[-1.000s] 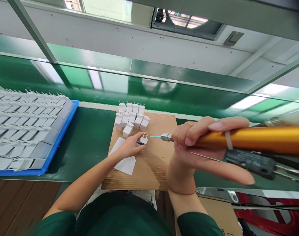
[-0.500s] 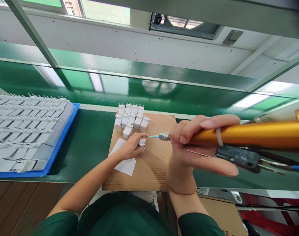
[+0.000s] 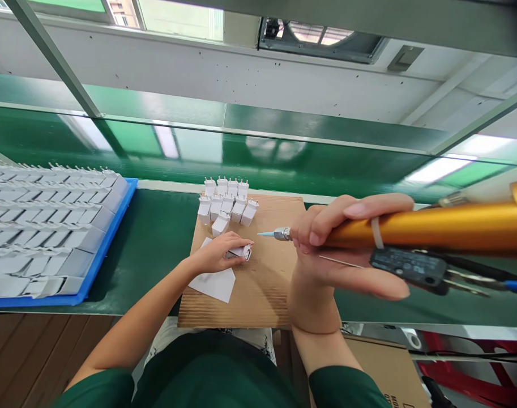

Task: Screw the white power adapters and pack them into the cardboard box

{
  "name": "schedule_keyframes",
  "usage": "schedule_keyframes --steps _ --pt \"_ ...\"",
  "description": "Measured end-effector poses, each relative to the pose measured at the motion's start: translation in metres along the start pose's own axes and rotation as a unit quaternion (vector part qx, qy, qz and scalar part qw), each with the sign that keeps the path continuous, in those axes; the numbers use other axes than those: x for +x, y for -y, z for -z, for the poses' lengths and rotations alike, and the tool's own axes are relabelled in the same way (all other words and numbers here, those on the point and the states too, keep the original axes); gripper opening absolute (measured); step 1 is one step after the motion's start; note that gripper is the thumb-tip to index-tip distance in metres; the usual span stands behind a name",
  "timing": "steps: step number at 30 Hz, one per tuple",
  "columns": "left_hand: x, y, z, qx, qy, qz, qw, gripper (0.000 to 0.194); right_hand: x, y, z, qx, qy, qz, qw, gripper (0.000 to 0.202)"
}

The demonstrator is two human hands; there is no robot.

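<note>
My left hand (image 3: 216,253) is closed on a small white plug adapter (image 3: 242,251), held low over a brown cardboard sheet (image 3: 266,283). A white paper piece (image 3: 218,285) lies partly beneath that hand. My right hand (image 3: 321,232) grips an orange, pen-shaped tool (image 3: 445,226) with a black switch (image 3: 411,269) strapped to it. The tool's pale blue tip (image 3: 265,234) points left, a short gap from the adapter. Several white plug adapters (image 3: 227,205) stand with pins up at the back of the cardboard, and one (image 3: 220,224) sits in front of them.
On the left, a blue tray (image 3: 105,238) holds rows of white adapters in white paper sleeves. Behind the green worktop (image 3: 152,226) runs a raised pale edge with a green surface beyond. A cardboard box (image 3: 381,368) is below the worktop at right.
The adapter in my left hand has turned and moved slightly down, away from the tool's tip. My left hand is now flatter over it. My right hand and the tool have barely moved.
</note>
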State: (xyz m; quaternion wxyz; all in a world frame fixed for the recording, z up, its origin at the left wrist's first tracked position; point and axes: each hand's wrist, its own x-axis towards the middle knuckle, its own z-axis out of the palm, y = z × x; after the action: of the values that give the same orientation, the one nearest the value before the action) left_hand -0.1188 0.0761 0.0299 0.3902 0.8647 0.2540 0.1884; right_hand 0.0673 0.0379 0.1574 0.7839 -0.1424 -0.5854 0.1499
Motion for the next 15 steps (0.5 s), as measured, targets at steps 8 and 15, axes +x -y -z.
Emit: schedule_keyframes --steps 8,15 --pt "0.001 0.004 -0.007 0.008 0.019 0.008 1.0 0.043 0.002 0.004 0.002 0.037 0.011 -0.014 0.999 0.061" --pt "0.001 0.009 -0.019 0.01 -0.011 0.005 1.0 0.038 0.002 0.003 0.003 0.027 0.009 -0.003 1.0 0.047"
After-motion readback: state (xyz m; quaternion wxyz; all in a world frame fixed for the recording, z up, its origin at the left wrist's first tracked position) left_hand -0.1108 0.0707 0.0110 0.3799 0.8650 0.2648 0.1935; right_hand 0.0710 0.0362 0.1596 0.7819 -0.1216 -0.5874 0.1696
